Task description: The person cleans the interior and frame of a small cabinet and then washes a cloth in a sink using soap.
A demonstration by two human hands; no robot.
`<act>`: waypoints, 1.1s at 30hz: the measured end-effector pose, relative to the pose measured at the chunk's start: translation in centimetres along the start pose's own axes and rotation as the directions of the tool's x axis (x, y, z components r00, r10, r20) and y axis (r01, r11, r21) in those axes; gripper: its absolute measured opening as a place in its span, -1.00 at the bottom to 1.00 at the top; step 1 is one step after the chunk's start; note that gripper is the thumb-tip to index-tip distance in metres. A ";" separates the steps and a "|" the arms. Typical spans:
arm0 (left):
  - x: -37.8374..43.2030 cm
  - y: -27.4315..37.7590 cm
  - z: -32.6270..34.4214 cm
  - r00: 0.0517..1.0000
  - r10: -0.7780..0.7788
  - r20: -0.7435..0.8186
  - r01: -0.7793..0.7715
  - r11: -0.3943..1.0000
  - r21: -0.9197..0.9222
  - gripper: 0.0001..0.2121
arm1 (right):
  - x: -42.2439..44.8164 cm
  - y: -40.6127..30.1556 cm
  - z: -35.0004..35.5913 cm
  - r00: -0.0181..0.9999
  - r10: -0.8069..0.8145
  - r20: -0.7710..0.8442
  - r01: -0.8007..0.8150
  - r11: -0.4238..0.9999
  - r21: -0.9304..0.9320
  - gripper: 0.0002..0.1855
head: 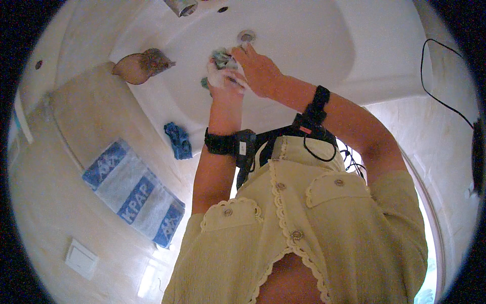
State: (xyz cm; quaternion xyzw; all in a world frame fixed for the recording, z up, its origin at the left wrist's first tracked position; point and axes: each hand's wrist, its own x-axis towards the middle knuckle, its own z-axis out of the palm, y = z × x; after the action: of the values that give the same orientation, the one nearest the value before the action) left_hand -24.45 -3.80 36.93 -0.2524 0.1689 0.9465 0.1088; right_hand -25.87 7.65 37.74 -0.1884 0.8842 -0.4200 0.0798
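Observation:
Both my hands are over a white washbasin (303,53), close to its round drain (247,36). A wet-looking greenish cloth (221,57), streaked with white foam, is bunched in my left hand (226,84). More of the same green shows at the outer side of that hand. My right hand (260,70) presses against the cloth and the left hand from the right, its fingers bent over the foam. Blur hides the exact finger contact. A crumpled dark blue cloth (177,140) lies on the basin's near left edge.
A metal tap (183,7) juts in at the top, beside a small dark hole (223,9). A brown translucent object (141,66) sits on the left rim. Left, a blue-and-white towel (133,193) hangs above a wall switch (81,259). A black cable (427,85) loops at right.

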 end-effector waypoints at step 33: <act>-1.1 -0.2 0.7 0.901 0.162 -0.402 -0.006 0.932 0.363 -0.69 | 3.3 -1.2 0.3 0.982 -0.146 0.121 0.167 0.968 -0.187 -0.71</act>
State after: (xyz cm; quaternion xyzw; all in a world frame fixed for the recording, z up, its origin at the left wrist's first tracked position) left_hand -23.76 -3.48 38.01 -0.4214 0.3664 0.8265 0.0712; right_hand -28.47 5.47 38.52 -0.2867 0.8981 -0.3252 0.0745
